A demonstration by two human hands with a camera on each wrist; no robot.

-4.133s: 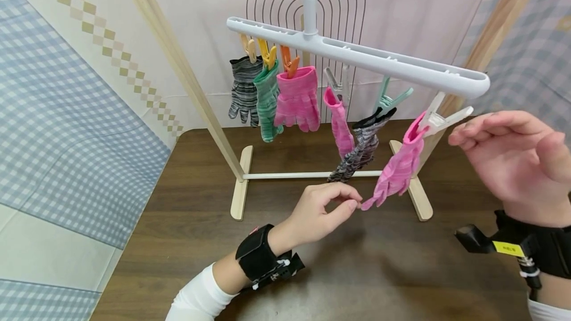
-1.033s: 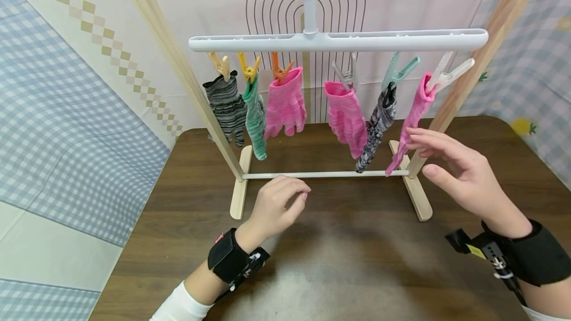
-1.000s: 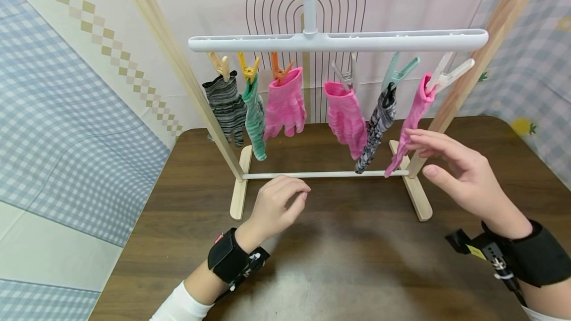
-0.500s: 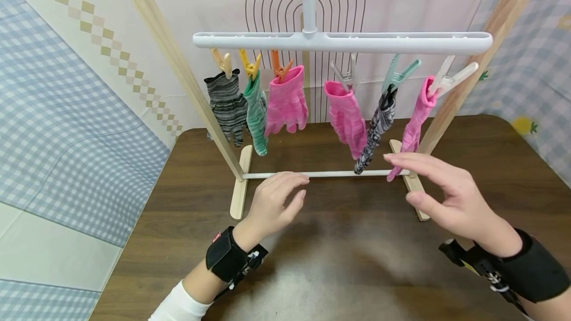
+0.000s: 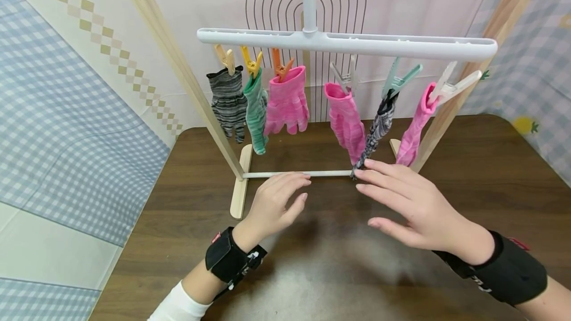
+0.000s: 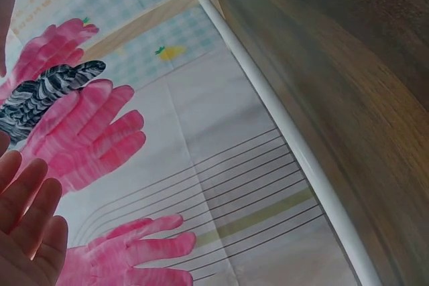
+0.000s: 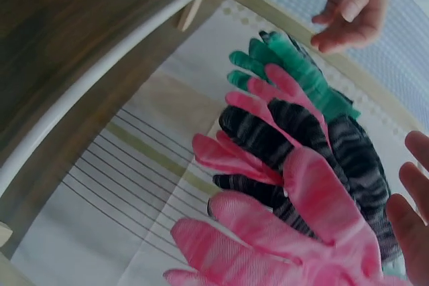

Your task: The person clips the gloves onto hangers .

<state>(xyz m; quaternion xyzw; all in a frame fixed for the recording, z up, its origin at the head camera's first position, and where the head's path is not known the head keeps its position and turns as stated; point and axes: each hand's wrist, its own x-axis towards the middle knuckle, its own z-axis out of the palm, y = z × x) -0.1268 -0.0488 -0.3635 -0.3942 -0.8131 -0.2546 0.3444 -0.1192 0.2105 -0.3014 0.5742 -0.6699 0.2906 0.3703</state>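
Several knitted gloves hang by clothespins from a white hanger [image 5: 263, 38]. On its left half are a grey-black striped glove [image 5: 228, 103], a green glove [image 5: 256, 118] and a pink glove [image 5: 287, 100]. Its right half bears a second pink glove [image 5: 345, 120], a grey-black glove [image 5: 380, 123] and a third pink glove [image 5: 415, 135]. My right hand [image 5: 415, 204] is spread, fingertips right at the lower end of the right grey-black glove, overlapping the rightmost pink glove's tips. My left hand [image 5: 269, 204] hovers loosely bent below the left gloves, holding nothing.
A wooden rack [image 5: 178, 63] with a white lower bar [image 5: 330, 173] stands on the brown table [image 5: 330, 271], carrying the hanger. Its right foot is mostly hidden behind my right hand. Patterned cloths [image 5: 89, 128] hang behind and at the sides.
My right hand has moved left and down from the rightmost pink glove to the grey-black one. Earlier, my left hand left that pink glove's fingertip and moved left. The hanger has swivelled.
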